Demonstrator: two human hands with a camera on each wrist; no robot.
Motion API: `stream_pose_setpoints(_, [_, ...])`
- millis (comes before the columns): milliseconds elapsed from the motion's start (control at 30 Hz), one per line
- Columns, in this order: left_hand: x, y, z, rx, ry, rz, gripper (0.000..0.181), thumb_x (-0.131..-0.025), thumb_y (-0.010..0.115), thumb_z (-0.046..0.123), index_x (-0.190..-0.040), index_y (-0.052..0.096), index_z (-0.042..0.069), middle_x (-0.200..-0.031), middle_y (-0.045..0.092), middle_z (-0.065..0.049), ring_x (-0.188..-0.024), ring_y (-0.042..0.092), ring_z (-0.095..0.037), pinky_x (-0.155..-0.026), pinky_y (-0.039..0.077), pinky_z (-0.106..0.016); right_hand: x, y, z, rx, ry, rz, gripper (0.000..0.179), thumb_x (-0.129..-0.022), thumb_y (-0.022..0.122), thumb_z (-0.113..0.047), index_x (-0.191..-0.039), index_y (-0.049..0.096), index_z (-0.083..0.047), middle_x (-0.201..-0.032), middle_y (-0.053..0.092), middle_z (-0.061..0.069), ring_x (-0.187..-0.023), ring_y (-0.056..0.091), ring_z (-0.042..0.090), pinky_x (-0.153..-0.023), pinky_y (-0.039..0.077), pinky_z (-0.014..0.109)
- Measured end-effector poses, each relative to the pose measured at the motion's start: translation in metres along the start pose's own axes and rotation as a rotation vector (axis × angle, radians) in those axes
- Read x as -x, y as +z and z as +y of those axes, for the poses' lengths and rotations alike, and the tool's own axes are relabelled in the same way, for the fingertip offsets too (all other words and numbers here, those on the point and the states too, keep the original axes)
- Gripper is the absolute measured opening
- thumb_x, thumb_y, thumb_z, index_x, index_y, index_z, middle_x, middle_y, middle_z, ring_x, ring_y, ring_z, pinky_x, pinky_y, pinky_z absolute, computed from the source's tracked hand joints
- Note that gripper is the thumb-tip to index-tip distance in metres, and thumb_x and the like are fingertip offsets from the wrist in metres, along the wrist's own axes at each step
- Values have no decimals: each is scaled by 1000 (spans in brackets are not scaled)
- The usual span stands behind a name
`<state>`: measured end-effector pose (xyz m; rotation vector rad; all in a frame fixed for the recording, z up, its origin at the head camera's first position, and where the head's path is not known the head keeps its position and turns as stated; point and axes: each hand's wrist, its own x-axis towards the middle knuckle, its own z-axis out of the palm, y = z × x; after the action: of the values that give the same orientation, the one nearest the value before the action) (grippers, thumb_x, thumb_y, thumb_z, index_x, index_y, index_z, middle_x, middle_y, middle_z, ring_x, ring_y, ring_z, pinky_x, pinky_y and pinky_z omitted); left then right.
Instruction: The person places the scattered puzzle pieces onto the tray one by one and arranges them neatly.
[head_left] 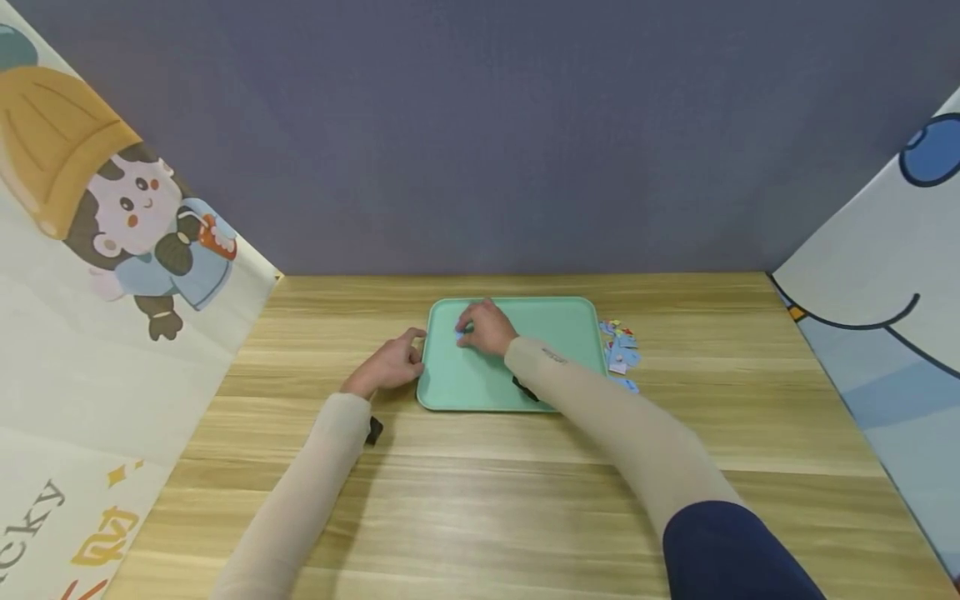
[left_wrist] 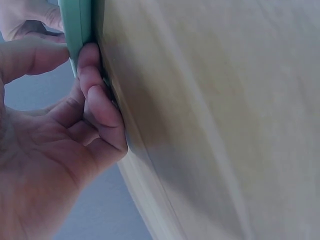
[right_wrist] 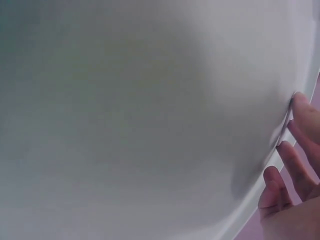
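A mint-green tray (head_left: 525, 325) lies on the wooden table. At its left edge, my left hand (head_left: 392, 364) grips the rim; the left wrist view shows the thumb (left_wrist: 37, 57) on one side and curled fingers (left_wrist: 100, 102) on the other. Over the tray's left part, my right hand (head_left: 489, 329) holds a small, flat blue puzzle piece (head_left: 459, 335) by its edges, low against the tray surface. In the right wrist view the piece (right_wrist: 284, 125) appears edge-on as a thin sliver at the fingertips. My fingers hide most of its face.
Several loose puzzle pieces (head_left: 621, 350), mostly light blue with bits of red and yellow, lie in a heap just right of the tray. Behind the wooden table (head_left: 465, 492) stands a dark grey-blue panel (head_left: 510, 142). Cartoon-printed panels (head_left: 187, 367) flank both sides.
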<state>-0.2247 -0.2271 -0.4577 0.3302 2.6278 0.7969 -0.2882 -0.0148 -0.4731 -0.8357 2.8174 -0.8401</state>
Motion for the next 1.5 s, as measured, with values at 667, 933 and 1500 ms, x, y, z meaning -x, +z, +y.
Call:
stream_pose_setpoints(667, [-1, 0, -4, 14, 58, 8, 70, -86, 57, 9, -148, 23, 5, -80, 62, -4, -68, 54, -18, -69, 44, -35, 33, -54, 31, -184, 50, -19, 32, -85, 72, -19, -114, 69, -6, -124, 59, 7, -121, 47, 25, -106, 26, 37])
stream_pose_setpoints(933, [-4, 0, -3, 5, 55, 13, 70, -87, 57, 8, -148, 24, 3, -80, 62, -4, -68, 53, -18, -69, 44, -35, 50, -78, 50, -227, 81, 11, 32, -86, 70, -17, -116, 67, -4, -127, 56, 10, -125, 43, 27, -100, 35, 40])
stream_pose_setpoints(1500, [-4, 0, -6, 5, 62, 3, 69, -87, 57, 9, -147, 24, 1, -80, 62, -4, -69, 53, -18, -71, 44, -36, 103, -118, 103, -156, 119, 68, 30, -87, 67, -7, -116, 64, 2, -127, 54, 19, -122, 43, 36, -98, 35, 48])
